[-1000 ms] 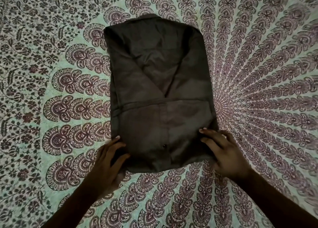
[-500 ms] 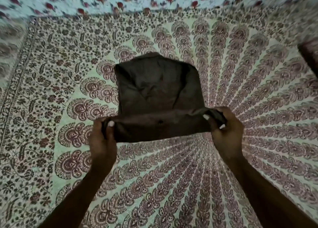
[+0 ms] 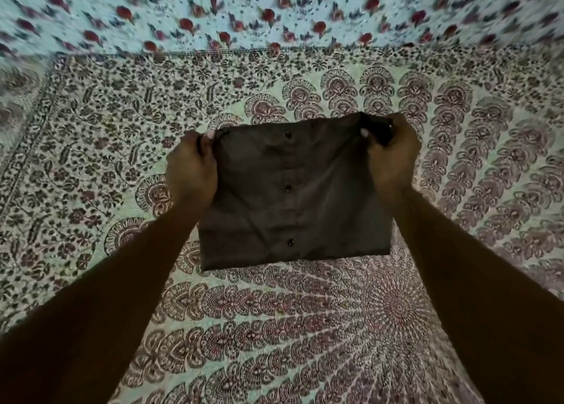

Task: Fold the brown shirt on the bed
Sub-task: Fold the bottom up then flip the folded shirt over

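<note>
The brown shirt (image 3: 293,196) lies on the bed as a compact folded rectangle, its button row running down the middle with three dark buttons showing. My left hand (image 3: 192,171) pinches the far left corner of the upper layer between thumb and fingers. My right hand (image 3: 392,150) grips the far right corner, where the cloth bunches under the fingers. Both arms stretch out over the bed towards the shirt's far edge. The layers beneath the top one are hidden.
The bed is covered by a patterned mandala sheet (image 3: 274,327) in green and maroon. Beyond its far border lies a pale cloth with red flowers (image 3: 274,12), blurred by head motion.
Both hands took hold of the shirt's near hem, lifted it and carried it away from me over the upper part. The shirt is now half as long, with the buttoned front on top.
</note>
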